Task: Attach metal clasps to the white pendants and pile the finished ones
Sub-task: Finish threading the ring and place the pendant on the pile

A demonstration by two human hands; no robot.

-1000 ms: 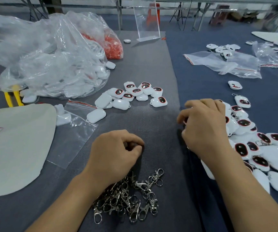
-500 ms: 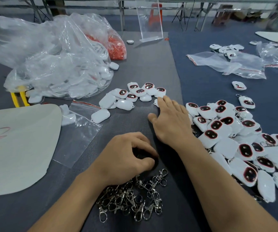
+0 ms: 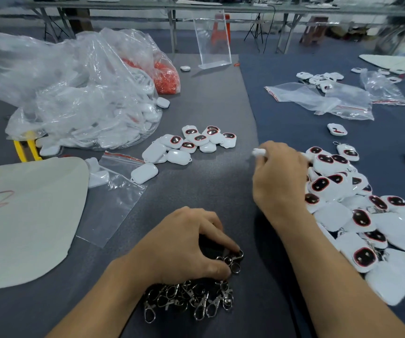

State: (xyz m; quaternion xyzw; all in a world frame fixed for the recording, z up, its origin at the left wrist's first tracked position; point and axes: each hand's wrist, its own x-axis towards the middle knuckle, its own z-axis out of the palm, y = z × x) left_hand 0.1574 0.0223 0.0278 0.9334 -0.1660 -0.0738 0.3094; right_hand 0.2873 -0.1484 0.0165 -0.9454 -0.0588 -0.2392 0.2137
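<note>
Fingers of the left hand pinched one metal clasp at the far edge of the clasp heap. The right hand gripped a blurred white pendant just left of the finished pile on the counter.

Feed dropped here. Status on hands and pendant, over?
Left hand pinching one clasp at the clasp pile. Right hand gripping a white pendant, blurred. Nothing between them.
</note>
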